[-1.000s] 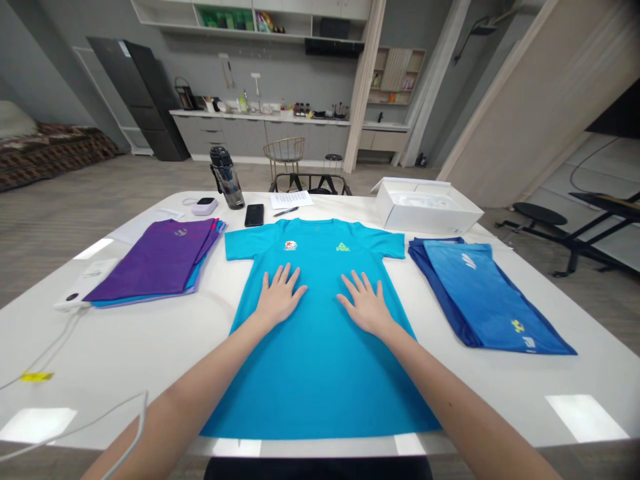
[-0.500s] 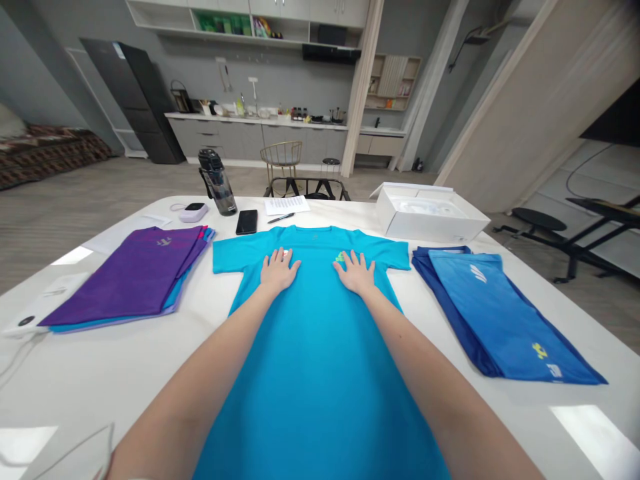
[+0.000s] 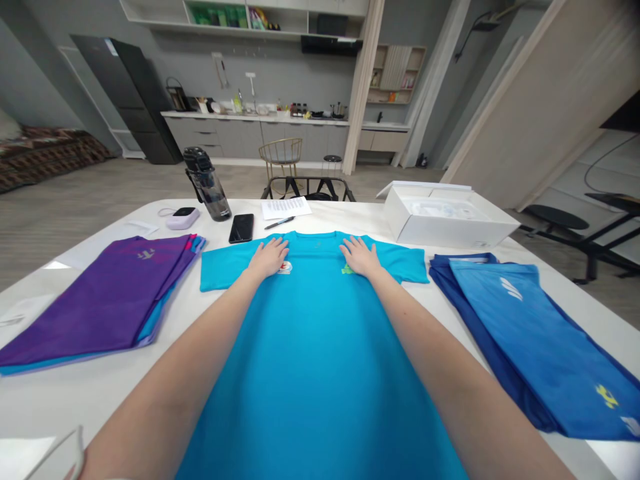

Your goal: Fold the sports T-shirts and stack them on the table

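A turquoise T-shirt (image 3: pixel 320 347) lies spread out on the white table, its collar at the far side and its short sleeves out to both sides. My left hand (image 3: pixel 270 257) rests flat on the shirt's left shoulder, fingers apart, partly over a red-and-white badge. On the other shoulder my right hand (image 3: pixel 361 256) lies with spread fingers, palm down, touching a green logo. Neither hand grips the cloth. Both forearms stretch across the shirt, and its lower hem is outside the view.
Folded purple shirts (image 3: pixel 105 293) lie left; folded blue shirts (image 3: pixel 530 333) lie right. Along the far side are a water bottle (image 3: pixel 207 187), a phone (image 3: pixel 242 228), a pen (image 3: pixel 280 223), a printed sheet (image 3: pixel 286 208), a lilac gadget (image 3: pixel 183 218) and an open white box (image 3: pixel 450 227).
Both hands have slid away from me over the shirt, from its chest up to the shoulders near the collar. The view has moved closer over the table.
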`<state>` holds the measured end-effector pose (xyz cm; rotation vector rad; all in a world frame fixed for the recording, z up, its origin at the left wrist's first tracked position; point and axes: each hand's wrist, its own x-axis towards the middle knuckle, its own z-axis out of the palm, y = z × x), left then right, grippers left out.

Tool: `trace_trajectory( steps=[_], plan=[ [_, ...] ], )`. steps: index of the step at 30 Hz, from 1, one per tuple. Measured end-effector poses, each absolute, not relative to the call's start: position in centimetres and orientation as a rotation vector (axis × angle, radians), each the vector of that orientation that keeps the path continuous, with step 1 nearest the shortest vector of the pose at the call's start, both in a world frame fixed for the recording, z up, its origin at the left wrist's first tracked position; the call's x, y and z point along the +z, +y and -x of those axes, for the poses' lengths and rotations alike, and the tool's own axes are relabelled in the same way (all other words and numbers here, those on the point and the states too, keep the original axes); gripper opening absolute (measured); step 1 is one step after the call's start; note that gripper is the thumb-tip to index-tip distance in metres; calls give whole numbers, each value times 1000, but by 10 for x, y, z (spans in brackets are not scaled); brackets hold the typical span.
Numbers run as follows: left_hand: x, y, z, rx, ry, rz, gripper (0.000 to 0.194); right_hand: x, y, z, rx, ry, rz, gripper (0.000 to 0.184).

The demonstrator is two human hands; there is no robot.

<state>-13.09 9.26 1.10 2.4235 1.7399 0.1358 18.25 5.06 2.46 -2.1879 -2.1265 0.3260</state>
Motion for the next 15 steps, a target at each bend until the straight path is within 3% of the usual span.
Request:
trace_trajectory(
  steps=[8, 15],
  plan=[
    [9, 109, 83, 203, 2040, -2073, 79, 13, 79, -162, 391, -1981, 2299, 81],
    [1, 115, 71, 200, 2163, -2064, 84, 16, 76, -168, 304, -1980, 2209, 79]
  ],
)
